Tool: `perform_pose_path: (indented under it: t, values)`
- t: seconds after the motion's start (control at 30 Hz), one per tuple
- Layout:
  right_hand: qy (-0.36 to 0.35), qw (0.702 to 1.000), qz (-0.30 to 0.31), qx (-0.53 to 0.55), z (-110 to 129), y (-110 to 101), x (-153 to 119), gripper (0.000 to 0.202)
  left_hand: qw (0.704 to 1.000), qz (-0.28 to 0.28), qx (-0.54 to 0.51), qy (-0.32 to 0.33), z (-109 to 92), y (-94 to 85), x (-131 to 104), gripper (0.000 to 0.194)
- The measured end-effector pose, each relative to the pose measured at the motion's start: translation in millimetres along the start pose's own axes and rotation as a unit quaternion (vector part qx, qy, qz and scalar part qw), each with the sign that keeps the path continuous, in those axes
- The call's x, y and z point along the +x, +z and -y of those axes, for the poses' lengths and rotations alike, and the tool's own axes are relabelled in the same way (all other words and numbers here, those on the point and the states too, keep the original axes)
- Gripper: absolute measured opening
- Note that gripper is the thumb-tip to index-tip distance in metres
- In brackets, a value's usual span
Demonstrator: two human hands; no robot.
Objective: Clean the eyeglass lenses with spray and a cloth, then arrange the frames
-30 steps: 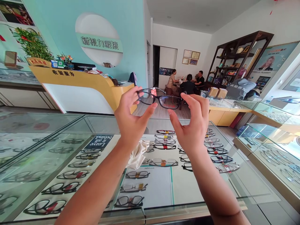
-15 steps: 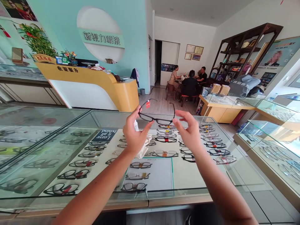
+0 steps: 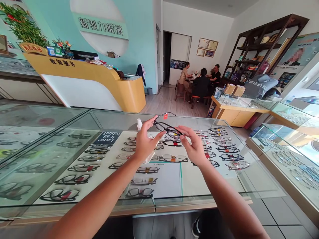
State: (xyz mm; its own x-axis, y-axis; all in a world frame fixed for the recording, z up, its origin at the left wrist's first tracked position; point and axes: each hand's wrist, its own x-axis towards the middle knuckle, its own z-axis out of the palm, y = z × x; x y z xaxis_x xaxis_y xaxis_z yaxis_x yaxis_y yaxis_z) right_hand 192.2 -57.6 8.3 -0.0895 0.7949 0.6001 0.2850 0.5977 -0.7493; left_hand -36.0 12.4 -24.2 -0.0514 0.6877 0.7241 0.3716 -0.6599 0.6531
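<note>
Above the glass counter, both hands hold a pair of dark-framed eyeglasses (image 3: 168, 128). My left hand (image 3: 146, 141) pinches the left end of the frame between thumb and fingers. At the right end, the fingers and thumb of my right hand (image 3: 193, 147) close on the frame. One temple, with a red tag (image 3: 165, 116), sticks out on the far side; the other appears folded in toward the lenses. Just behind my left hand stands a white bottle (image 3: 139, 123), partly covered by the fingers. A white cloth (image 3: 150, 157) shows below the left palm, mostly hidden by it.
Rows of eyeglasses (image 3: 173, 158) lie inside the glass display case (image 3: 199, 199) below my hands. Another case (image 3: 286, 146) stands at the right. A yellow cashier desk (image 3: 132, 94) is across the aisle. Several people (image 3: 201, 84) sit at a table in the back.
The eyeglasses have tilted, and the right-hand temple, upright before, now looks folded inward. My right hand has moved left and slightly down, closer to my left hand. The view has shifted slightly downward.
</note>
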Motion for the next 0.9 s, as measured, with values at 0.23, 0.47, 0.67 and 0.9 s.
perform_pose_path:
  t: [0.23, 0.47, 0.67, 0.9]
  values:
    - [-0.028, 0.999, 0.007, -0.021, 0, 0, -1, 0.032, 1.0, 0.017, -0.007, 0.023, 2, -2.4, 2, 0.078]
    - [-0.027, 0.994, -0.086, -0.066, -5, -15, 9, 0.015, 0.991, 0.112, -0.015, 0.074, -14, -1.6, -3, 0.07]
    - [0.016, 0.986, -0.147, -0.076, -22, -33, 20, 0.019, 0.967, 0.242, -0.067, 0.047, -22, -5.4, -3, 0.071]
    - [0.128, 0.989, -0.052, -0.059, -26, -36, 25, 0.037, 0.969, 0.236, -0.055, 0.043, -24, -6.6, 0, 0.071]
